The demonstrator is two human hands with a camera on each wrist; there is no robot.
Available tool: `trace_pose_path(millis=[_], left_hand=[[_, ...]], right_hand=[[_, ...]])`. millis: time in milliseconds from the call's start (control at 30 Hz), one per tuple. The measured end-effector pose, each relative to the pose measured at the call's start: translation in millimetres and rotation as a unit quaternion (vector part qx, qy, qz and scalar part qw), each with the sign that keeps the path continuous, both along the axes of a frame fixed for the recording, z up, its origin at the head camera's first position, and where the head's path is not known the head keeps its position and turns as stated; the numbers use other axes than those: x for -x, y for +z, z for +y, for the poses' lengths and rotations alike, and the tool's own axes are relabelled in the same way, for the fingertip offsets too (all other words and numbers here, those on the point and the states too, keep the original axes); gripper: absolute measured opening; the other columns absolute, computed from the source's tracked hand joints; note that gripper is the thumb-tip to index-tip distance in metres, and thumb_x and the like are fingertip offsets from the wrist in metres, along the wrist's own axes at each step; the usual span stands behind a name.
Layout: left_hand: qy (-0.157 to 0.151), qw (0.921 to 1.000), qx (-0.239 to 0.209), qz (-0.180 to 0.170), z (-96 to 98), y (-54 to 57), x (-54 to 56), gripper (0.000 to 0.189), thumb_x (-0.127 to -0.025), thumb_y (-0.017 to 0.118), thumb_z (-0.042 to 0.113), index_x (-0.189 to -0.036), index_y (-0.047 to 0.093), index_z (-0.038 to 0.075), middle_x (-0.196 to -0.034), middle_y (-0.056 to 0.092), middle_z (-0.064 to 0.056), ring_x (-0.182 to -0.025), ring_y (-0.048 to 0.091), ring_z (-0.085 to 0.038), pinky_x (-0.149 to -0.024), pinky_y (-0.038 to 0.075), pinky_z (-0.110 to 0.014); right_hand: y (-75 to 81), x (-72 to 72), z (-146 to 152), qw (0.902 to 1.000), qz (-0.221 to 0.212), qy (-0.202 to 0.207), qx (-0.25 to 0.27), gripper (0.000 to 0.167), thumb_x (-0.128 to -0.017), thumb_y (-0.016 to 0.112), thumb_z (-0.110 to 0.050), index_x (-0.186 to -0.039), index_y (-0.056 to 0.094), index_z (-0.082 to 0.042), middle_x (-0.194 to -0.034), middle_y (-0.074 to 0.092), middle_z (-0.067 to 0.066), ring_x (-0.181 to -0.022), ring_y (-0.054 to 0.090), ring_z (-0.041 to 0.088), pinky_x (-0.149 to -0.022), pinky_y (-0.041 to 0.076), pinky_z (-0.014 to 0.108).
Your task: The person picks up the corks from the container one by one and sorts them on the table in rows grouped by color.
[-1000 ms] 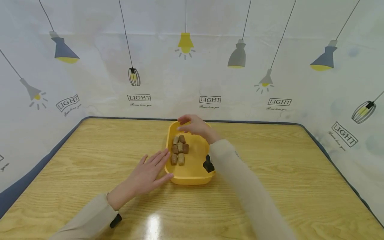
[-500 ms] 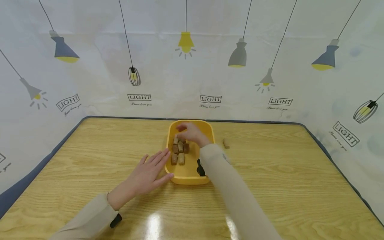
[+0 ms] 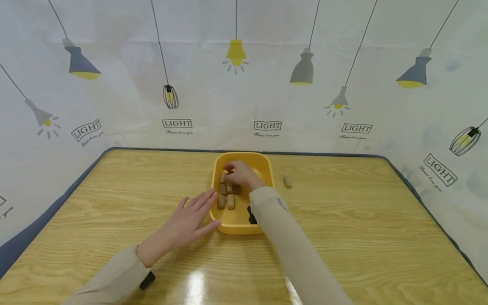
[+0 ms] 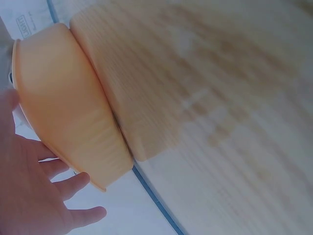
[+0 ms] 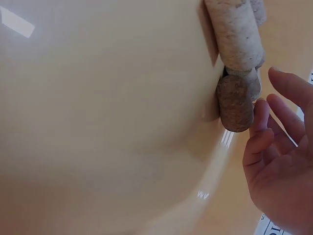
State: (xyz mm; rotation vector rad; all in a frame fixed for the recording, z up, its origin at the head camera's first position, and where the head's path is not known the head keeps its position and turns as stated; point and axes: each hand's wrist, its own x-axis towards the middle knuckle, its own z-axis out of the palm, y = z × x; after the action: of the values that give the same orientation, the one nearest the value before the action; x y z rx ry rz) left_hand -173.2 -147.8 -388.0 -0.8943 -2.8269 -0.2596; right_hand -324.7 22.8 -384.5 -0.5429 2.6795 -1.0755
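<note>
Near the far edge of the desk (image 3: 343, 212) sits a yellow tub (image 3: 244, 229), upright; along its left side lie short tan pieces (image 3: 231, 201) and brown pieces (image 3: 221, 202), set close together in rough rows, some partly hidden; one loose piece (image 3: 287, 182) lies outside on the desk, just to the right of the tub. Over the far end of the rows reaches the right grip (image 3: 244, 174), its fingers bent and parted; in the right wrist view the fingertips (image 5: 262, 105) are just beside an end piece (image 5: 235, 103), a brown one, with no pinch on it to be seen; whether a fingertip touches it, I cannot tell. Against the left part of the tub's rim rests the left grip (image 3: 190, 220), fingers straight and spread, holding nothing; it seems to steady the tub. The step in hand looks to be picking or placing single pieces; whether the tub is being filled or emptied is not settled here, though the right grip is posed as if to take the end piece or nudge it. The next move, I judge, calls for thumb and fingers to come together on that one piece alone; its neighbours lie so close that a wide pinch could shove them out of line; the left grip need only press lightly on the rim.
</note>
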Motion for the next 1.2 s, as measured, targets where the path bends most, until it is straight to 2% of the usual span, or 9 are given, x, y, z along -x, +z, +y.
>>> trace_pose_path(millis=[400,533,900,1200], left_hand=[[-0.005,1.0000,-0.001,0.006,-0.5,-1.5,0.6,0.070,-0.089,0.034,0.054,-0.139,0.027,0.005,-0.143,0.022,-0.008,-0.127,0.024,-0.026,-0.095,0.019,-0.055],[-0.005,1.0000,-0.002,0.005,-0.4,-1.9,1.0,0.070,-0.089,0.034,0.054,-0.139,0.027,0.004,-0.143,0.022,-0.008,-0.127,0.024,-0.026,-0.095,0.019,-0.056],[-0.002,1.0000,0.003,0.007,-0.2,-3.9,2.0,0.071,-0.089,0.033,0.055,-0.139,0.026,0.006,-0.143,0.022,-0.008,-0.127,0.023,-0.026,-0.095,0.019,-0.055],[-0.002,0.9999,0.002,0.010,-0.5,-3.9,2.1,0.070,-0.089,0.033,0.055,-0.139,0.028,0.006,-0.143,0.022,-0.007,-0.128,0.022,-0.024,-0.095,0.020,-0.056]], right_hand=[[1.1,-1.4,-3.8,0.9960,0.033,0.020,-0.080,0.035,-0.082,0.060,-0.012,-0.116,0.057,-0.006,-0.110,0.057,0.005,-0.097,0.051,0.015,-0.086,0.039,0.027],[1.6,-2.1,-5.0,0.9959,0.023,0.021,-0.085,0.035,-0.082,0.059,-0.010,-0.116,0.057,-0.007,-0.110,0.057,0.004,-0.095,0.052,0.015,-0.084,0.040,0.027],[-3.0,1.7,-3.4,0.9953,0.017,0.027,-0.092,0.033,-0.082,0.059,-0.008,-0.115,0.059,-0.007,-0.110,0.057,0.004,-0.099,0.050,0.015,-0.090,0.036,0.029],[-2.4,0.1,-4.7,0.9897,0.046,0.048,-0.127,0.036,-0.082,0.063,-0.014,-0.116,0.058,-0.009,-0.110,0.057,0.003,-0.095,0.049,0.015,-0.089,0.036,0.028]])
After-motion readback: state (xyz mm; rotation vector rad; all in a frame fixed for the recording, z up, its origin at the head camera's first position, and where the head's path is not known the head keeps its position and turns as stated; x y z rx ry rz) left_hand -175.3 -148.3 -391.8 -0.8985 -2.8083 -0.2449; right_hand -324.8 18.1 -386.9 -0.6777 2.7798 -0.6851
